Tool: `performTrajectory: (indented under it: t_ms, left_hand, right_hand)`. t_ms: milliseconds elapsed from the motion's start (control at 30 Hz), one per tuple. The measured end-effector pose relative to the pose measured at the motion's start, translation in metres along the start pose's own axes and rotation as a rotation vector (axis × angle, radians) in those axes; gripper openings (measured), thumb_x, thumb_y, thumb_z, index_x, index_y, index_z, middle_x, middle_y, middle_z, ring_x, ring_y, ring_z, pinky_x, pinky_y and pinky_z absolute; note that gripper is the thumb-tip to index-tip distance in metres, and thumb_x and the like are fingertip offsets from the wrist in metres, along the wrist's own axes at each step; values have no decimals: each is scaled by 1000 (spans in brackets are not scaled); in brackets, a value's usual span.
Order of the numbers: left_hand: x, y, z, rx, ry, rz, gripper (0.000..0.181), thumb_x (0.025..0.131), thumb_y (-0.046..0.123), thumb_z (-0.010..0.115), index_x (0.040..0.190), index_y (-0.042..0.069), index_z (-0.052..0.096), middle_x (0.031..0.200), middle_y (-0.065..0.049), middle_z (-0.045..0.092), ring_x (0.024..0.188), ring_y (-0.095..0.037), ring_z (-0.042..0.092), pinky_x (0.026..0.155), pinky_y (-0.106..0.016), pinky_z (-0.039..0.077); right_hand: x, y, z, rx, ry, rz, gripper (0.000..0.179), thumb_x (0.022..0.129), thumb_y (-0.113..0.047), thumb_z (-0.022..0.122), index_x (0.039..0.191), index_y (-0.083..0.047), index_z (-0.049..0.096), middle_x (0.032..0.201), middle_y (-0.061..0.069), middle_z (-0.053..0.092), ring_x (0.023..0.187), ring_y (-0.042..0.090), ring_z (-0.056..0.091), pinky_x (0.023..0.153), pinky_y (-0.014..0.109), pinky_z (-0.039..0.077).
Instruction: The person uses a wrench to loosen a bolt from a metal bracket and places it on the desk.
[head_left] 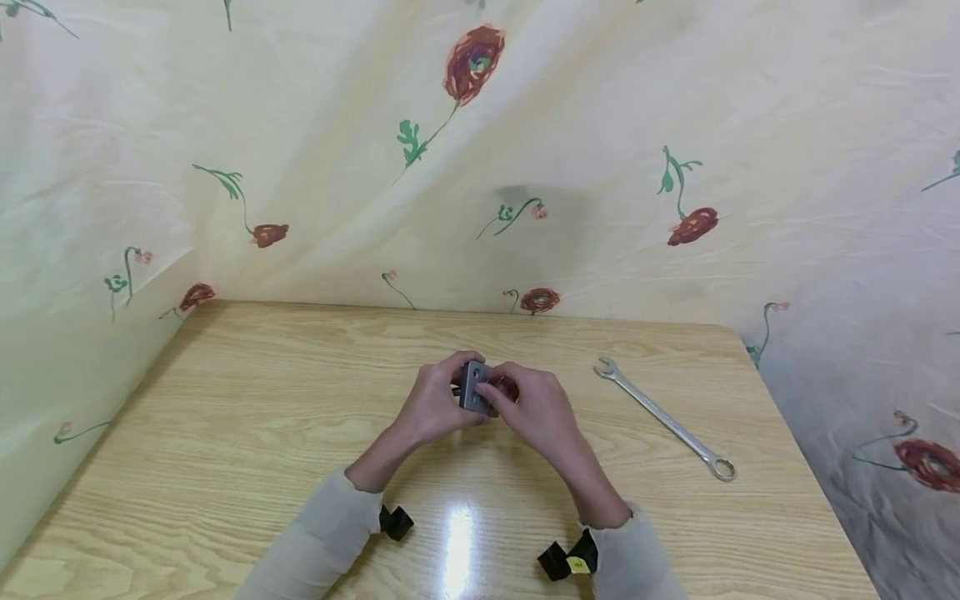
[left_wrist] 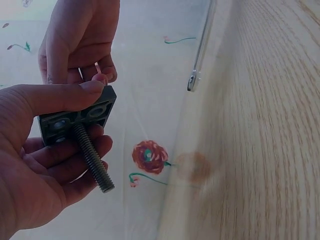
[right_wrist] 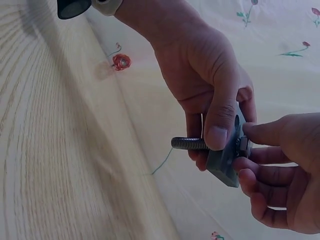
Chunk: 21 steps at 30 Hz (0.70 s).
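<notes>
Gripping a dark plate [head_left: 471, 393] in the left hand [head_left: 437, 406] and pinching a bolt's hex end [right_wrist: 244, 145] with the right hand [head_left: 543, 408], above a wooden table [head_left: 262, 400].

Holding the plate by its edges between left thumb and curled fingers; closing right thumb and fingertips around the hex end, just beside the plate's right face, impossible to identify for certain as head or nut. Leaving the threaded shank [left_wrist: 93, 157] to jut from the plate's opposite face, on the left hand's side. Probably most dependent now on the bolt's long axis, running crosswise through the plate, putting the right hand nearer the hex end and the left nearer the shank. Touching no part of the combination wrench [head_left: 667, 421], laid well apart to the plate's right.
</notes>
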<state>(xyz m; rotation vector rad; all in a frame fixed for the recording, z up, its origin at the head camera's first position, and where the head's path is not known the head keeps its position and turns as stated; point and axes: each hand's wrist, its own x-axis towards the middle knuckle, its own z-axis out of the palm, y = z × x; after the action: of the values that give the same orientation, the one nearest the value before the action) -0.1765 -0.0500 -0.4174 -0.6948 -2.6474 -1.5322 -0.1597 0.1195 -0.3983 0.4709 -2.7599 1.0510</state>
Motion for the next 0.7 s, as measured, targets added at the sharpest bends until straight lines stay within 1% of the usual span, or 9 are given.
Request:
performTrajectory:
  t_ms: [200,400,567,700]
  left_hand:
    - [0,0,-1,-4,4,-10,67,63,4,87,123,5,57,112,-15,70,98,-30,71,78,-33,59]
    - [0,-1,-2,-4,0,-3,66,64,5,87,123,5,57,111,-15,70,98,-29,71,79,-34,59]
    - [0,-2,-2,-4,-13,4,66,65,6,87,124,5,56,113,-15,69,99,-28,71,80,-33,58]
    - [0,-1,-3,-14,-21,-2,67,66,7,86,125,5,56,114,-16,68,100,-29,71,80,-34,58]
  right_hand:
    - [-1,-1,0,-8,13,-76,20,85,-20,74,103,-11,72,84,0,72,68,5,56,60,18,45]
    - [-3,-1,-1,-49,5,-132,20,82,-13,75,102,-12,73,93,2,70,79,13,62,65,21,45]
    - [-4,-2,-3,-106,6,-226,19,81,-7,74,100,-11,72,98,3,67,83,14,64,70,26,52]
    - [-3,0,-2,-110,18,-298,19,80,-3,74,97,-9,72,100,4,66,85,13,65,72,28,55]
